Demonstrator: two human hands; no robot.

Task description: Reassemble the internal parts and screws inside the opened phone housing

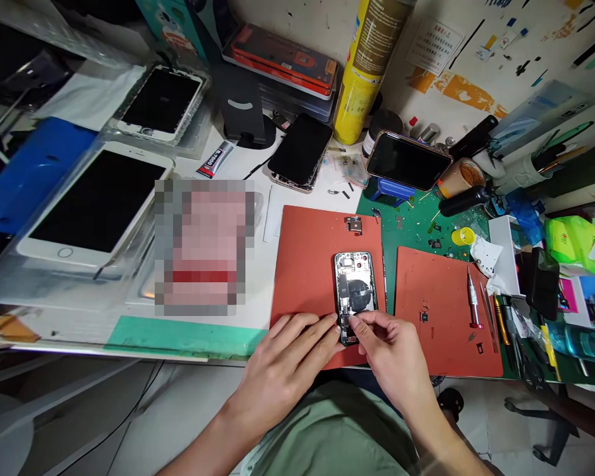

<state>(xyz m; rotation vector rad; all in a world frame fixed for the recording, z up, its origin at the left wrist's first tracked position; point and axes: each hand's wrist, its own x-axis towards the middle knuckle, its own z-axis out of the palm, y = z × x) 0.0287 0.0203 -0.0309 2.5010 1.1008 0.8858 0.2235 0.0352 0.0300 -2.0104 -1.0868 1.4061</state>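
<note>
An opened phone body with its inner parts showing lies on a red mat. At its lower left edge are the fingertips of my left hand, fingers stretched out and close together against the frame. Over the phone's lower part, my right hand has thumb and forefinger pinched together; what they hold, if anything, is too small to make out. A small metal part sits near the mat's top right corner.
A second red mat at the right bears a screwdriver and tiny parts. Behind stand a black-screened phone, a propped phone and a yellow can. Left lies a large white phone. Tools crowd the right edge.
</note>
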